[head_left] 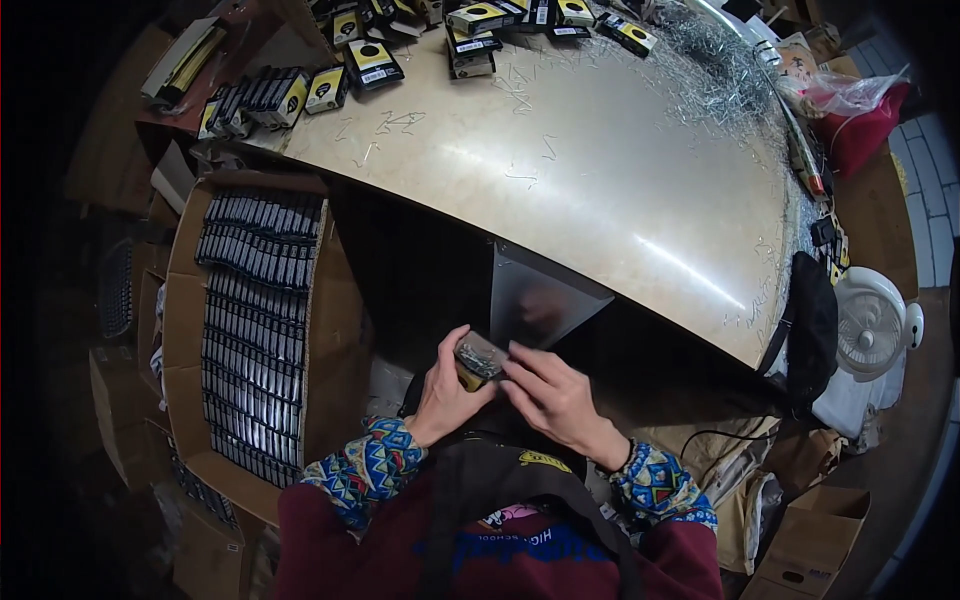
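In front of my body I hold a small box point(480, 356) with a clear-looking face and a yellow lower part. Thin silvery metal pieces show inside it. My left hand point(447, 398) is wrapped round the box from the left, with the thumb along its side. The fingers of my right hand point(560, 400) are bent and press at the box's right edge. What lies under the right fingertips is hidden. Both hands are just short of the table's near edge, above a dark gap.
Beyond my hands spreads a pale table point(600, 190) with stray bent wires point(400, 122) and a wire heap point(715, 75). Black and yellow boxes point(375, 65) line its far left. A carton point(185, 350) packed with dark boxes stands left. A white fan point(868, 322) is at right.
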